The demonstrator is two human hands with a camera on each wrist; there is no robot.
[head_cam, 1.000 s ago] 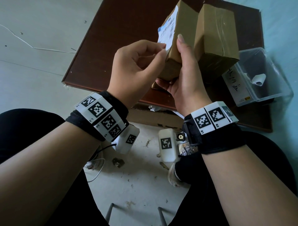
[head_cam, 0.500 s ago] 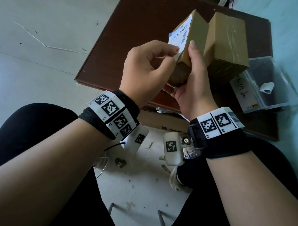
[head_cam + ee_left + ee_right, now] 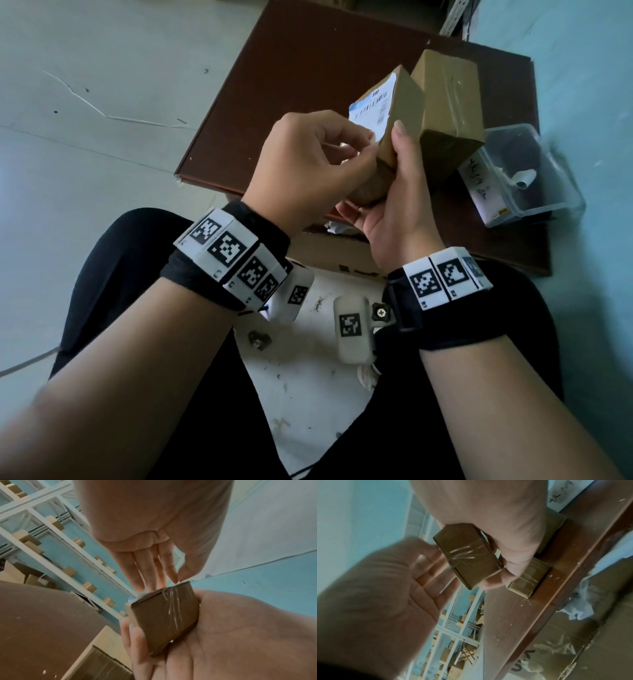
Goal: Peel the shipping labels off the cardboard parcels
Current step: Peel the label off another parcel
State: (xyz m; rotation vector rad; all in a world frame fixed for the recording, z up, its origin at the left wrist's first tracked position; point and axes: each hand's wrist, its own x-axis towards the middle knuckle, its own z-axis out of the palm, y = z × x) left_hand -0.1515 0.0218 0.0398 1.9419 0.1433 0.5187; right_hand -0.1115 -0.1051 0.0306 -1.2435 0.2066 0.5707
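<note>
**Label part-lifted, parcel held off the table**

I see the parcel (image 3: 394, 137) held upright in the air above the near edge of the brown table (image 3: 291, 85), not touching it. The label (image 3: 371, 106) sits on the parcel's left face; its lower left corner stands away from the cardboard, the rest looks stuck down.

Right hand (image 3: 394, 212) grips the parcel from below, thumb up along the near edge, fingers wrapped round the far side; the left wrist view shows the taped end (image 3: 164, 615) seated in the palm.

Left hand (image 3: 308, 164) is curled against the labelled face, thumb and forefinger closed together at the label's lower edge. I cannot tell whether they actually pinch the paper: the fingertips hide the contact, and the right wrist view is motion-blurred.

A second parcel (image 3: 448, 113) stands on the table just behind the held one. To its right, a clear box (image 3: 527, 178) with a handwritten tag holds a small white roll (image 3: 522, 178).
</note>
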